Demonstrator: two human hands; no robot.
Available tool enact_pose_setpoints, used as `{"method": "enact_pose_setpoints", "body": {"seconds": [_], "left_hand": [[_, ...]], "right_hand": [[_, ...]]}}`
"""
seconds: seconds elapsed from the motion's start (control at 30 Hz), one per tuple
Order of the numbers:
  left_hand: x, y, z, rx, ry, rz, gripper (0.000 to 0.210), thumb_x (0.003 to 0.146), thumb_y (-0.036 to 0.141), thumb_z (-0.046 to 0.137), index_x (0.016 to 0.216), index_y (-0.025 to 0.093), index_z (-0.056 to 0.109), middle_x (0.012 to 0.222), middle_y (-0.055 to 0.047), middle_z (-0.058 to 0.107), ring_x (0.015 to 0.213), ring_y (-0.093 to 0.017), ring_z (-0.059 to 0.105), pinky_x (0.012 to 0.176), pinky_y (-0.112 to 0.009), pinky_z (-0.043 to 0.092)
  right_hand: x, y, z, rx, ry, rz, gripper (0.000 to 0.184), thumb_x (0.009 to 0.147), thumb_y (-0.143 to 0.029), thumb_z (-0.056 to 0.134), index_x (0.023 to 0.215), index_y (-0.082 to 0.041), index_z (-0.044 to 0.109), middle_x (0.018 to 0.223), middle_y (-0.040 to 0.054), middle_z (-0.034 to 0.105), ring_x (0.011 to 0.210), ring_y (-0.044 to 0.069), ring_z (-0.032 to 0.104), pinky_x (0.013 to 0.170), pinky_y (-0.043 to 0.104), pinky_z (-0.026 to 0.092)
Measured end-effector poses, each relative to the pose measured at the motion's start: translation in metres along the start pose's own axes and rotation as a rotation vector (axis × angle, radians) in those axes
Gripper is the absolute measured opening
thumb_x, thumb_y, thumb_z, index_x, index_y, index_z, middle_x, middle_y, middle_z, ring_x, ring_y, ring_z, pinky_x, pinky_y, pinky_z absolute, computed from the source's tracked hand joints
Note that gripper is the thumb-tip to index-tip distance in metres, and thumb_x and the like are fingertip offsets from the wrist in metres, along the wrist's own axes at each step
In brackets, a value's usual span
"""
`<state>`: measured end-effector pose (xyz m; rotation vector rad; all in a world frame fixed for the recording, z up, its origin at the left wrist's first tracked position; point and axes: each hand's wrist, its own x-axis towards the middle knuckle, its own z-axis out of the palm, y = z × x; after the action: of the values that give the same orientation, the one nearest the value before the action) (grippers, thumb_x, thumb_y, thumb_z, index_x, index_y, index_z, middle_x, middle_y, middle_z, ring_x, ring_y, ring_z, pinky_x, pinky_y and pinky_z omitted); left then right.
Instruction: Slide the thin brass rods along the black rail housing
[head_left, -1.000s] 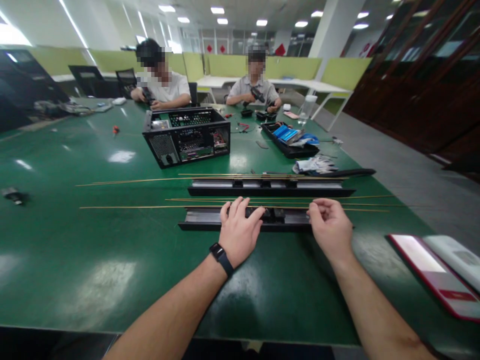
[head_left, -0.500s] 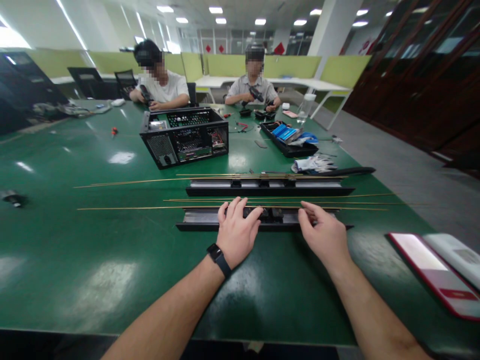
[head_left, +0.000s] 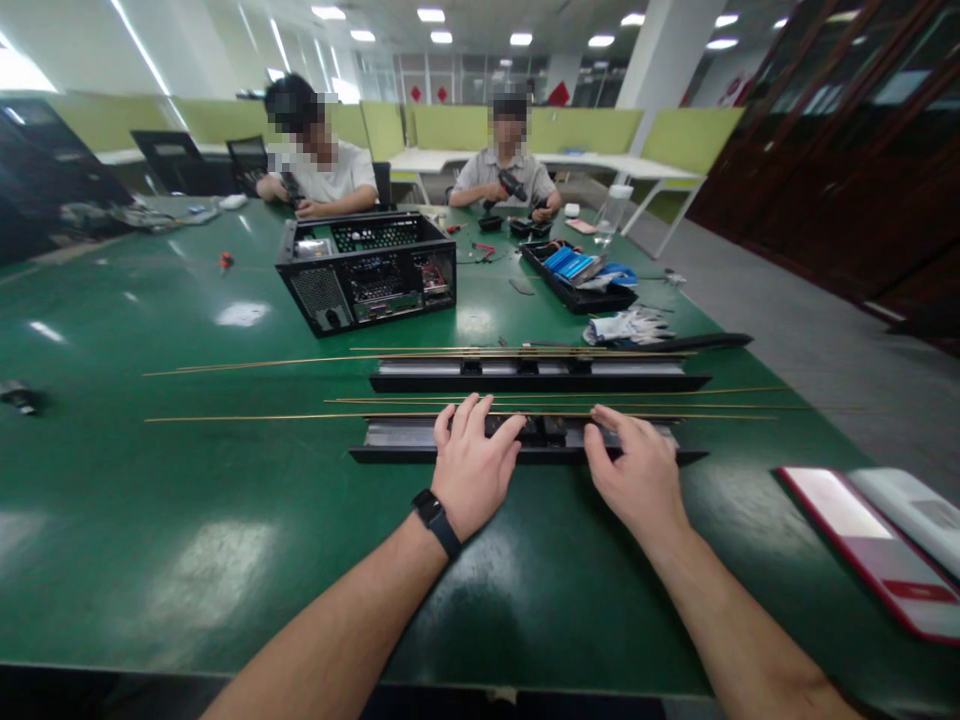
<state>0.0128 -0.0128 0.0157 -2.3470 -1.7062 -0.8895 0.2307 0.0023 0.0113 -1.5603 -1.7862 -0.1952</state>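
A long metal rail with black edges [head_left: 394,436] lies across the table in front of me. Spread over its middle is my left hand [head_left: 476,465], wearing a black watch [head_left: 429,508]; its palm and fingers partly hide small black blocks [head_left: 553,430] seated in the rail. Over the right part of that rail is my right hand [head_left: 636,470], thumb and fingers apart, the fingertips close to a thin brass rod [head_left: 247,419] that runs along the rail. Whether they touch it is hard to tell. Behind lies a second similar rail [head_left: 540,382] with several thin rods along it.
An opened black computer case [head_left: 367,275] stands beyond the rails. To its right are a black tray [head_left: 592,298] of blue items and white gloves [head_left: 630,328]. A red-edged phone-like slab [head_left: 862,550] lies at right. Two people sit across the green table [head_left: 187,480].
My right hand has shifted slightly left along the rail, and its thumb and fingers have spread wider. My left hand has stayed in place.
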Motion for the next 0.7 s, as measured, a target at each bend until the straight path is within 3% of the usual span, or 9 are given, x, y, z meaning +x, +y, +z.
{"method": "enact_pose_setpoints", "body": {"seconds": [0.23, 0.5, 0.7], "left_hand": [[0.0001, 0.0007, -0.0003, -0.004, -0.003, -0.002, 0.031, 0.096, 0.033, 0.053, 0.126, 0.036, 0.062, 0.144, -0.009, 0.052, 0.142, -0.029, 0.038, 0.116, -0.054, 0.023], [-0.0002, -0.0003, -0.0007, -0.019, 0.002, 0.000, 0.031, 0.095, 0.032, 0.053, 0.125, 0.036, 0.063, 0.143, -0.009, 0.052, 0.140, -0.030, 0.039, 0.115, -0.055, 0.024], [-0.0003, 0.0003, -0.0018, -0.016, -0.002, -0.009, 0.032, 0.096, 0.033, 0.053, 0.126, 0.036, 0.062, 0.144, -0.009, 0.051, 0.140, -0.030, 0.039, 0.116, -0.055, 0.023]], "right_hand": [[-0.0046, -0.0096, 0.0024, 0.106, -0.062, -0.070, 0.033, 0.094, -0.033, 0.057, 0.124, -0.020, 0.063, 0.117, 0.0094, 0.073, 0.110, 0.026, 0.065, 0.098, 0.044, 0.043], [-0.0019, -0.0062, -0.0007, 0.053, -0.045, 0.011, 0.031, 0.096, -0.033, 0.050, 0.119, -0.020, 0.067, 0.114, 0.0107, 0.073, 0.108, 0.028, 0.066, 0.098, 0.047, 0.042], [-0.0046, -0.0109, 0.0010, 0.113, -0.107, -0.073, 0.034, 0.096, -0.033, 0.051, 0.126, -0.021, 0.063, 0.121, 0.0107, 0.071, 0.114, 0.027, 0.063, 0.101, 0.046, 0.040]]}}
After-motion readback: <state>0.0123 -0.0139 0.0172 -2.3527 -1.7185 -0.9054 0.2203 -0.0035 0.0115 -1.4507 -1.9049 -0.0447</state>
